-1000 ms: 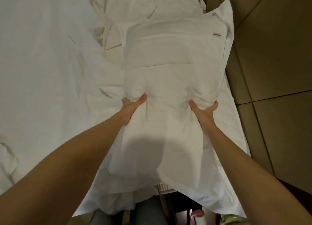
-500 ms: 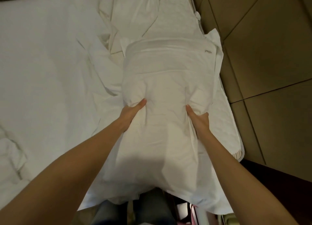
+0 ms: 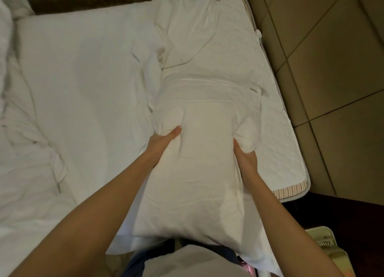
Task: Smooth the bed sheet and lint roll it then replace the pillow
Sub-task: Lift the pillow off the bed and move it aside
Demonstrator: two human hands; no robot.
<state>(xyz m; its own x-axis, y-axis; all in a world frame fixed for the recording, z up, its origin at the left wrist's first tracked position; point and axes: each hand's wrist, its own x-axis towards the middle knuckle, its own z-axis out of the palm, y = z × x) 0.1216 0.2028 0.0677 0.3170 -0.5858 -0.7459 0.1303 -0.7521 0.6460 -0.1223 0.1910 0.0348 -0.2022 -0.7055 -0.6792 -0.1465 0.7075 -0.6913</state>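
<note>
Pillow [image 3: 205, 156] held lengthwise over the bed's [image 3: 280, 152] right edge, near end overhanging. I note left hand [image 3: 164, 141] and right hand [image 3: 245, 158] each grip one long side, thumbs on top. Bed sheet [image 3: 83, 79] rumpled toward the left edge.

Beige floor tiles [image 3: 336, 65] run along the right, with a pale plastic object [image 3: 323, 240] at bottom right.

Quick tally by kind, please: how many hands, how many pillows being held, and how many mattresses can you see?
hands: 2, the left hand and the right hand
pillow being held: 1
mattress: 1
total: 4
</note>
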